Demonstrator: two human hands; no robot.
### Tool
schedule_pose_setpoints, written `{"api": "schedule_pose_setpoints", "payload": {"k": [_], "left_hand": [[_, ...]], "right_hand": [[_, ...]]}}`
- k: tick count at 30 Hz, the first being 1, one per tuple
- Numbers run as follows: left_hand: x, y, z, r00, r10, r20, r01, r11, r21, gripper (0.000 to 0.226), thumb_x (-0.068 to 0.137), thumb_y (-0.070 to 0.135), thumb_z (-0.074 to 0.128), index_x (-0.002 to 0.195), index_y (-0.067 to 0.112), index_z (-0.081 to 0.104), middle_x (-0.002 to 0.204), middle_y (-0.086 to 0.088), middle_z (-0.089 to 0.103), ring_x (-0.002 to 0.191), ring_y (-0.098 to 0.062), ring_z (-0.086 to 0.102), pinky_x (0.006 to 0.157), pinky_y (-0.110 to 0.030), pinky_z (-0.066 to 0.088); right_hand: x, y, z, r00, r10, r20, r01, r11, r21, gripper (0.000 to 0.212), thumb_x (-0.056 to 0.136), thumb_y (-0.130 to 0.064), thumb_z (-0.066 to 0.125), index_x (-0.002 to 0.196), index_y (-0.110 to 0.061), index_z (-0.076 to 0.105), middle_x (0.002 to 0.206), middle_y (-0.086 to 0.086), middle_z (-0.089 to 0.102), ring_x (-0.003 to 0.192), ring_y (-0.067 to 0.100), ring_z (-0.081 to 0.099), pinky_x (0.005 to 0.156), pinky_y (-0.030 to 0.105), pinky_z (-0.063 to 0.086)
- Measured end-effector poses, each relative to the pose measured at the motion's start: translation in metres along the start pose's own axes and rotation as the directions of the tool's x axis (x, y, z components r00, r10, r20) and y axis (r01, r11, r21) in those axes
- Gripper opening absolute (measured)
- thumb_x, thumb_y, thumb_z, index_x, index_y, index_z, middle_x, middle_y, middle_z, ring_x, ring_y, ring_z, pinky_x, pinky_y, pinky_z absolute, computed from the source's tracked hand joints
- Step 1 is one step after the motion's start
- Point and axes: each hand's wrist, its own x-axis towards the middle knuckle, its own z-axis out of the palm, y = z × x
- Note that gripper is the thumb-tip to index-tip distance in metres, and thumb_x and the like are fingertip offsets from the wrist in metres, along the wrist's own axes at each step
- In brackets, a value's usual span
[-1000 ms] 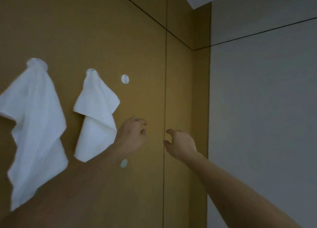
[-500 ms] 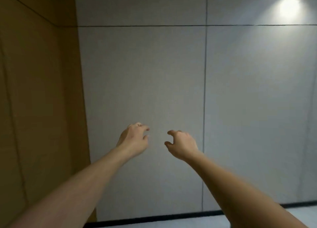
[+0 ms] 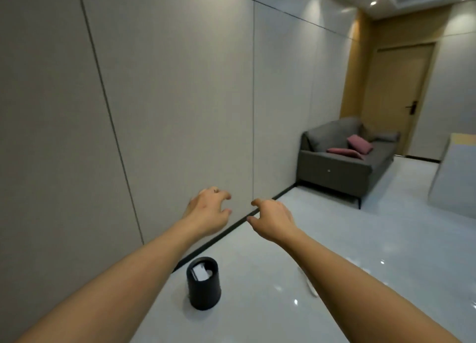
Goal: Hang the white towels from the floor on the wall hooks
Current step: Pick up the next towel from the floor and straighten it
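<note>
Both my arms reach forward at chest height. My left hand (image 3: 210,212) is empty, its fingers curled loosely and apart. My right hand (image 3: 273,217) is empty too, fingers spread and bent. A thin white edge of something (image 3: 309,284) lies on the floor just left of my right forearm, mostly hidden by the arm; I cannot tell if it is a towel. No hooks and no hung towels are in view.
A grey panelled wall (image 3: 154,110) runs along my left. A black round bin (image 3: 204,282) with white paper inside stands on the glossy pale floor (image 3: 360,239) near the wall. A grey sofa (image 3: 342,167) with pink cushions and a wooden door (image 3: 396,95) are at the far right.
My view has swung right and down, from the ochre wall with two hung towels to the grey wall and floor. Both hands stay raised and empty.
</note>
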Motion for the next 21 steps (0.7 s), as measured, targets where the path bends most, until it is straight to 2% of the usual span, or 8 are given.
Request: {"api": "schedule_pose_setpoints", "payload": {"k": [5,11,16,18,21], "left_hand": [[0.069,0.067,0.09,0.971,0.192,0.139,-0.186,0.981,-0.058,0.046,0.088,0.052,0.056,0.131,0.035,0.053,0.138,0.003,0.051,0.128,-0.021,0.045,0.102,-0.04,0.039],[0.162,0.115,0.178,0.904,0.365,0.225,-0.334,0.929,-0.161,0.05,0.087,0.06,0.053,0.13,0.034,0.054,0.136,0.003,0.051,0.123,-0.02,0.048,0.099,-0.041,0.042],[0.232,0.133,0.251,0.832,0.44,0.337,-0.363,0.892,-0.267,0.049,0.089,0.058,0.053,0.13,0.032,0.054,0.137,0.002,0.05,0.125,-0.022,0.046,0.101,-0.041,0.04],[0.254,0.135,0.28,0.795,0.463,0.392,-0.382,0.884,-0.27,0.049,0.09,0.056,0.052,0.132,0.032,0.053,0.139,0.001,0.048,0.128,-0.022,0.044,0.102,-0.041,0.038],[0.283,0.137,0.321,0.766,0.454,0.455,-0.37,0.89,-0.266,0.047,0.091,0.052,0.053,0.132,0.03,0.054,0.14,0.0,0.048,0.129,-0.024,0.043,0.102,-0.042,0.038]], "right_hand": [[0.004,0.112,0.001,0.961,0.275,0.002,-0.275,0.96,-0.046,0.052,0.09,-0.043,0.059,0.138,-0.025,0.051,0.128,0.002,0.063,0.119,0.023,0.056,0.092,0.036,0.048],[0.027,0.218,0.007,0.855,0.519,-0.017,-0.518,0.851,-0.085,0.051,0.09,-0.039,0.058,0.138,-0.025,0.052,0.124,0.0,0.064,0.12,0.021,0.055,0.09,0.033,0.047],[0.061,0.282,0.029,0.748,0.663,0.007,-0.66,0.746,-0.093,0.05,0.09,-0.037,0.056,0.138,-0.023,0.052,0.13,0.001,0.062,0.123,0.022,0.054,0.089,0.031,0.046],[0.072,0.304,0.045,0.703,0.711,0.023,-0.708,0.702,-0.078,0.05,0.09,-0.037,0.055,0.138,-0.024,0.052,0.127,0.001,0.063,0.119,0.022,0.056,0.085,0.029,0.045],[0.083,0.334,0.068,0.643,0.763,0.069,-0.761,0.646,-0.061,0.047,0.09,-0.038,0.056,0.135,-0.024,0.054,0.122,0.001,0.065,0.118,0.022,0.057,0.086,0.03,0.046]]}}
